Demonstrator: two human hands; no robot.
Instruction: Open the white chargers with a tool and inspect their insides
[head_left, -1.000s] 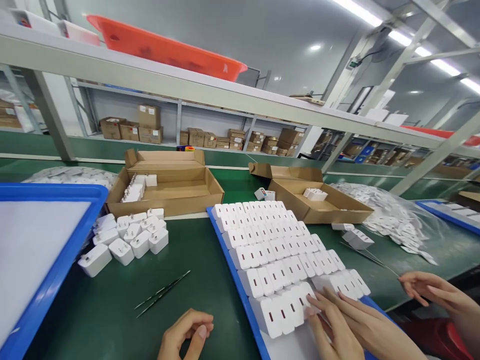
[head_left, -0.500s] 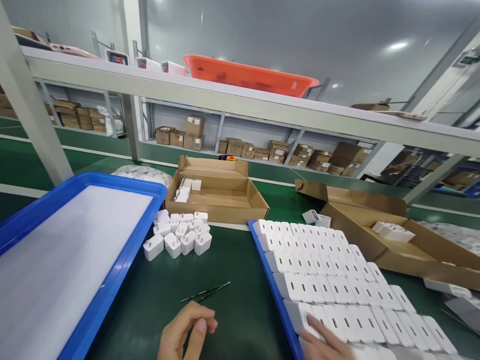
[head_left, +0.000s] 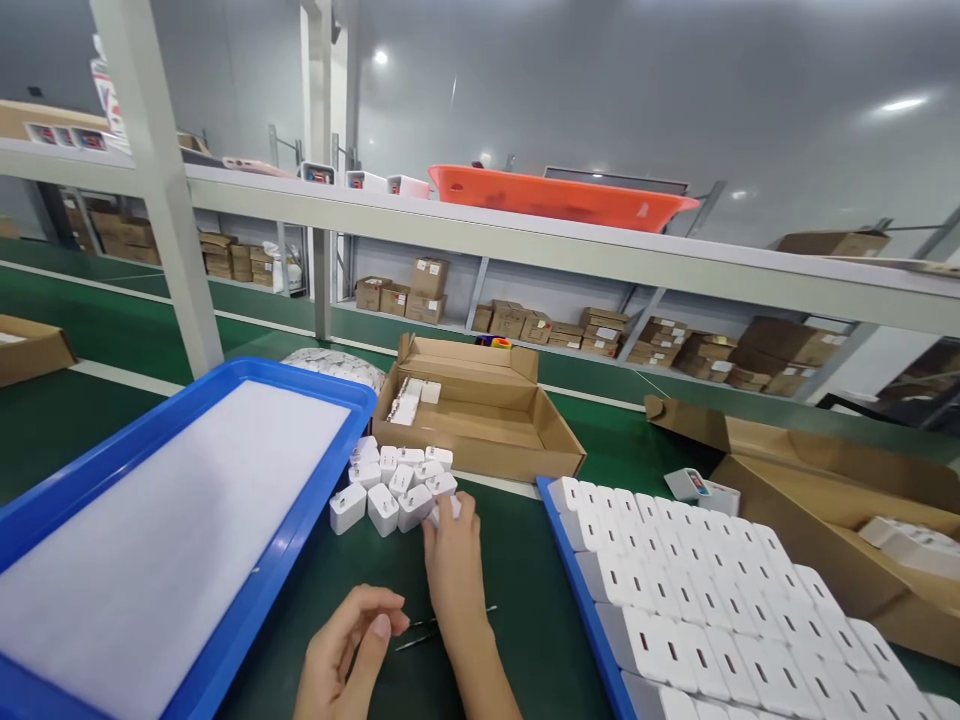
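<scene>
A loose group of white plug chargers with metal prongs stands on the green table. My right hand is at the near right edge of this group, its fingers closed around one white charger that they partly cover. Lower down, my left hand is loosely curled with a gap between thumb and fingers and nothing in it. Tweezers lie between the hands, partly hidden by my right forearm. On the right, rows of white chargers with slots facing up fill a blue tray.
A blue tray with a white lining lies at left. Behind the chargers is an open cardboard box with some white pieces inside. Another open box stands at right. A shelf beam crosses above, bearing an orange tray.
My right hand has left the filled tray and moved left to the loose chargers, where it grips one. My left hand stays low near the tweezers. The view has swung left.
</scene>
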